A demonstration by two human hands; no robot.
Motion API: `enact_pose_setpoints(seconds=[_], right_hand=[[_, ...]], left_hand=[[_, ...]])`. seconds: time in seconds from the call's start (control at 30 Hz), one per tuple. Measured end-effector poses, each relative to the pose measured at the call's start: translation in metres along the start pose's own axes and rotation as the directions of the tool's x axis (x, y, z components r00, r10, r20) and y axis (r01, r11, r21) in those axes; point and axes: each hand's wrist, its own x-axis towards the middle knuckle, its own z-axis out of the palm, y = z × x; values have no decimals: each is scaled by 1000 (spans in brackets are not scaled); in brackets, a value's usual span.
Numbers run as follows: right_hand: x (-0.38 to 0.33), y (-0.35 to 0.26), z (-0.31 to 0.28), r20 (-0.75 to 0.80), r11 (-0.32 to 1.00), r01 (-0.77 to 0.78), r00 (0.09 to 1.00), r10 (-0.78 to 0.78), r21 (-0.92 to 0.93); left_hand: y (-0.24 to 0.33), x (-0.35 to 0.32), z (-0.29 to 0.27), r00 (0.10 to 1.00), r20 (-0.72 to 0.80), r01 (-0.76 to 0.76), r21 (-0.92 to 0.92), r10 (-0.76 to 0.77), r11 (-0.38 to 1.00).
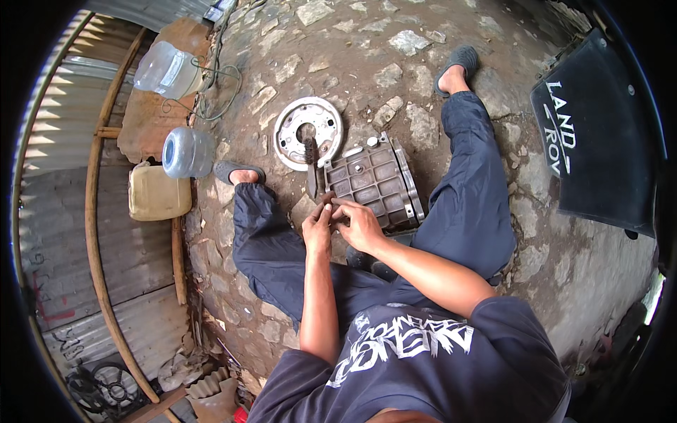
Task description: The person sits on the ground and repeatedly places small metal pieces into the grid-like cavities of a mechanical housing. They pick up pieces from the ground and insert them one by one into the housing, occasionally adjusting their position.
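Observation:
Both hands meet at the near left corner of a ribbed grey metal casing [372, 182] that lies on the stone ground between my legs. The fingers of my left hand [317, 227] are closed in a pinch. Against them, the fingertips of my right hand [358, 225] are bent and pressed together. Whatever they hold is small and dark, and I cannot make out its kind. Just beyond my fingertips, a dark, narrow tool-like piece [312, 169] rests partly over a round silver metal plate [285, 146] with a centre hole.
At the left stand a clear plastic jug [166, 70], a blue-tinted water bottle [187, 152] and a yellowish jerrycan [161, 194], beside a corrugated metal wall [56, 240]. A thin cable [227, 74] lies near them. A black mud flap [599, 141] is at the right.

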Motion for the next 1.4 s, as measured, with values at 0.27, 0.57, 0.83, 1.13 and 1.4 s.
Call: enact_pose_setpoints(seconds=[0.27,0.57,0.83,1.13,1.4], right_hand=[[31,7,-46,-499,977,-124,844,194,172],[59,97,-92,-614,646,-761,535,581,-52],[55,76,-90,-609,650,-760,505,612,24],[54,63,-93,-559,695,-717,554,617,56],[60,88,-91,-570,577,-796,393,722,183]], left_hand=[[1,-19,36,751,-89,-392,738,655,550],[12,55,142,647,371,-691,654,666,307],[3,108,164,646,717,-733,679,264,-49],[-5,111,173,701,708,-679,699,82,-227],[6,106,169,671,742,-720,644,-21,-259]])
